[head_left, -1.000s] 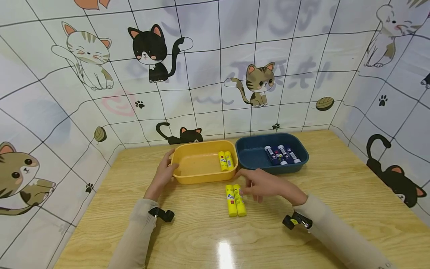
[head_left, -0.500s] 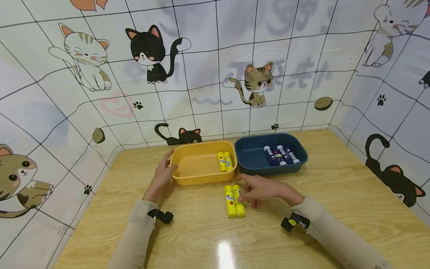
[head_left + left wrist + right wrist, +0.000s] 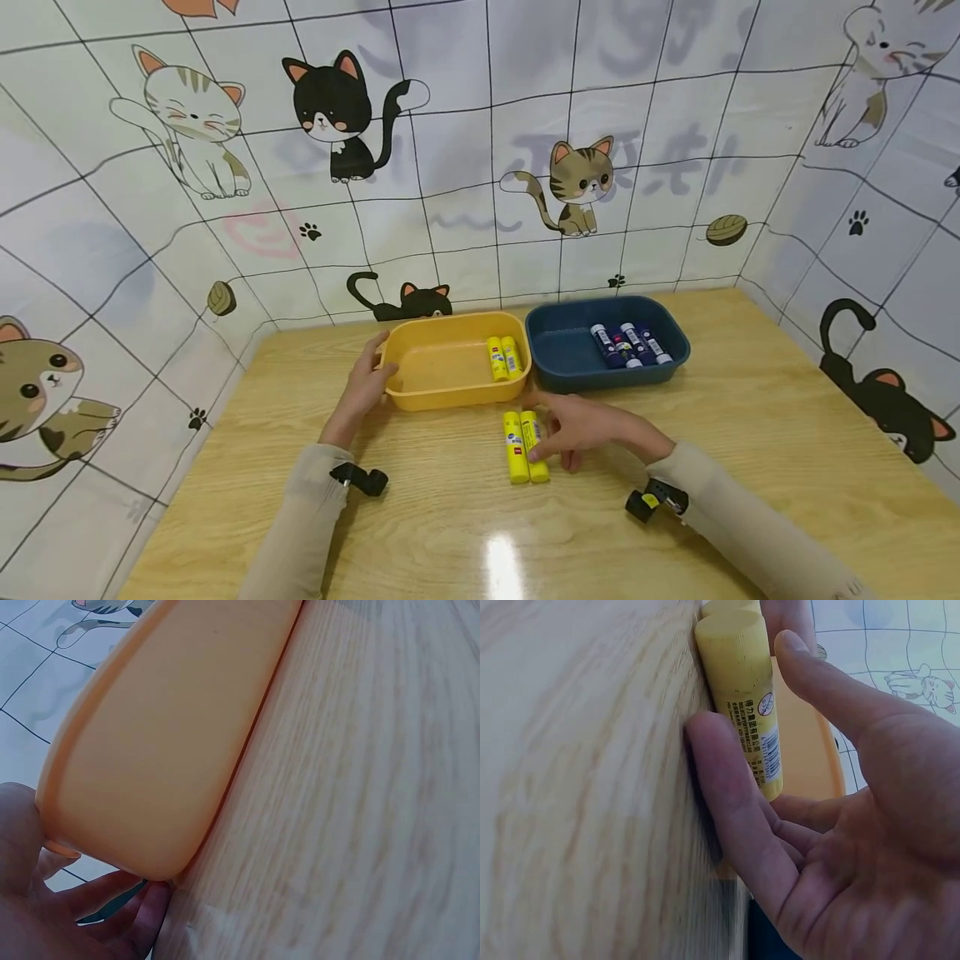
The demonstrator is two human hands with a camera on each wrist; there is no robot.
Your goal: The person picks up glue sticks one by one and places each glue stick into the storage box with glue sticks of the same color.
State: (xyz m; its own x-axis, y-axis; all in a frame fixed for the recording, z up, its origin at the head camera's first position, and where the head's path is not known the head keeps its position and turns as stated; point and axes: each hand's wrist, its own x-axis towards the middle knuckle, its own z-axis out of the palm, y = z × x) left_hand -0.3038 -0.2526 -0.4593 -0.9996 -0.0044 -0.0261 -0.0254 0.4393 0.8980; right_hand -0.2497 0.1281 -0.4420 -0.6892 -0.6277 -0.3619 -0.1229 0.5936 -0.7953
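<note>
Two yellow glue sticks lie side by side on the table in the head view, the left one [image 3: 515, 450] and the right one [image 3: 529, 428]. My right hand [image 3: 581, 423] hovers close around the right stick, thumb over its near part and fingers spread on the far side. In the right wrist view, a gap shows between the thumb [image 3: 791, 643] and that glue stick [image 3: 742, 690]. My left hand [image 3: 363, 388] grips the left end of a yellow tray [image 3: 450, 401], thumb at the rim. Two more yellow glue sticks [image 3: 498, 360] lie inside the tray's right end.
A dark blue tray [image 3: 603, 381] touches the yellow tray's right side and holds several dark blue glue sticks [image 3: 606, 345] with white caps. A cat-patterned cloth [image 3: 465, 167] rises behind and beside the wooden table [image 3: 420, 517].
My right hand has lowered slightly, and its thumb has come over the right yellow glue stick. The left hand and both trays stay in place.
</note>
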